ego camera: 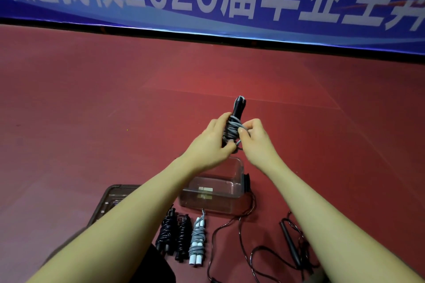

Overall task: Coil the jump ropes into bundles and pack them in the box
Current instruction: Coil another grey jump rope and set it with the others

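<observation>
Nearly bundled: fourth rope being tied off above the box

Both hands are working one rope (232, 130) held up over the floor (92, 110), black handles pointing away, grey cord wrapped round them. Left hand (210, 145) is gripping the bundle's lower part; right hand (255, 139) is pinching the last turn of cord.

Judging by this, winding is almost over; next comes tucking the loose end so it does not spring free, then lowering it into the clear box (216, 190), sitting open just below.

Three finished bundles (181, 240) are lying beside the lid (112, 200). A loose dark rope (248, 248) is sprawling at right, one strand running close by the box — possible snag.
</observation>
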{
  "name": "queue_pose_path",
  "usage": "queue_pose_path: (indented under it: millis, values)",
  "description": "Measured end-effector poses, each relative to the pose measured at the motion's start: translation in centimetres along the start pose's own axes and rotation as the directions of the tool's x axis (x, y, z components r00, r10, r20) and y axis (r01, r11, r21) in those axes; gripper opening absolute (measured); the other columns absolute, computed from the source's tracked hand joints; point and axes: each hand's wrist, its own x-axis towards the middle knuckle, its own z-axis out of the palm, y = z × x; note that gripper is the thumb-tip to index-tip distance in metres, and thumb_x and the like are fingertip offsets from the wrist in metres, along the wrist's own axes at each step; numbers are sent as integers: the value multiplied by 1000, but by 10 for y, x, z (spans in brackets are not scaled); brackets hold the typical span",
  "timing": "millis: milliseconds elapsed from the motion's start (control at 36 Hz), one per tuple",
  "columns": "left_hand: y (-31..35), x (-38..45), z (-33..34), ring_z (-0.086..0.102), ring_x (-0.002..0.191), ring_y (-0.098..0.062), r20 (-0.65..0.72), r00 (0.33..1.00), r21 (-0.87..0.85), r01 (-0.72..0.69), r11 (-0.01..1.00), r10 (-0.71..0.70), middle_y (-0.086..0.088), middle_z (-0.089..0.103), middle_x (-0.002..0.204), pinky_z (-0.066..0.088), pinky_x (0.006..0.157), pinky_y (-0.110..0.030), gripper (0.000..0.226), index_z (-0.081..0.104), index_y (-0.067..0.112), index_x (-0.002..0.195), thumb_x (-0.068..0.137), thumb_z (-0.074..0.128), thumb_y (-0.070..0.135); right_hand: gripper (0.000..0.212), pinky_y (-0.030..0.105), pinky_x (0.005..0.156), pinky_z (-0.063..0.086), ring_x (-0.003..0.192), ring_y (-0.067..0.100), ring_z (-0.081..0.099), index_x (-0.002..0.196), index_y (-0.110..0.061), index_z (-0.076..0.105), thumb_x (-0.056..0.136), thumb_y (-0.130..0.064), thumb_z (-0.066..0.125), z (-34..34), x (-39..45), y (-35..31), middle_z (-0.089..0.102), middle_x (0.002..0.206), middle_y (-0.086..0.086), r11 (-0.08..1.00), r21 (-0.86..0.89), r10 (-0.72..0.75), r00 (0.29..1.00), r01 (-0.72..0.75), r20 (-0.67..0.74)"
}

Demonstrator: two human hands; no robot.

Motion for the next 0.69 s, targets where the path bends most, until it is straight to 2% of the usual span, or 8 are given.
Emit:
queue_pose_path:
  millis: [139,306,361,444,500,583,639,694]
  values:
    - [-4,2,2,49,112,-26,58,998,-54,14,998,-11,-9,43,130,46,89,-40,78,11,26,148,82,52,17,7,24,58,36,65,16,49,91,-11,41,97,-8,44,1,-5,-1,51,70,0,998,-39,-46,994,50,99]
    - [0,1,2,53,76,-32,-2,999,195,48,980,-48,-6,42,107,48,65,-40,83,11,38,146,79,51,10,12,33,57,34,65,21,48,89,-14,39,94,-4,42,-4,-8,-3,52,74,4,977,-158,-103,966,142,237]
    - [0,2,2,53,76,-32,-45,998,277,63,959,-52,-4,43,102,48,63,-39,77,17,38,143,79,52,12,12,35,59,37,67,25,51,90,-15,38,93,-5,42,-7,-9,-4,55,76,6,955,-228,-123,954,188,272]
    - [-2,4,3,54,79,-35,-132,988,367,122,922,-78,-5,44,94,44,60,-37,47,34,21,128,85,53,14,12,44,69,45,76,35,55,94,-19,40,90,-9,42,-10,-10,-8,63,87,9,914,-338,-129,950,225,285]
    - [-4,6,3,54,78,-37,-165,981,386,160,908,-103,-5,43,89,38,58,-35,33,35,13,112,84,53,11,18,42,74,47,83,28,57,102,-21,45,89,-9,41,-13,-10,-11,65,97,2,867,-422,-158,949,265,271]
    - [-7,8,1,52,75,-36,-195,972,360,192,913,-128,-7,48,88,35,57,-34,31,28,15,99,81,53,9,23,36,77,46,84,11,53,113,-20,48,94,-9,38,-14,-11,-13,62,103,-6,838,-459,-166,939,295,300]
    - [-10,9,-2,48,72,-34,-217,964,325,219,920,-153,-8,52,88,32,56,-34,35,24,16,94,79,55,9,14,40,77,48,88,18,57,104,-15,50,99,-17,38,-12,-9,-8,61,101,-3,816,-470,-202,928,336,313]
    - [-13,10,-5,49,73,-33,-227,960,324,231,918,-162,-8,53,88,32,56,-33,35,25,16,95,77,55,9,21,45,75,49,86,28,58,92,-10,51,100,-24,37,-11,-6,-4,61,91,3,827,-443,-242,930,346,275]
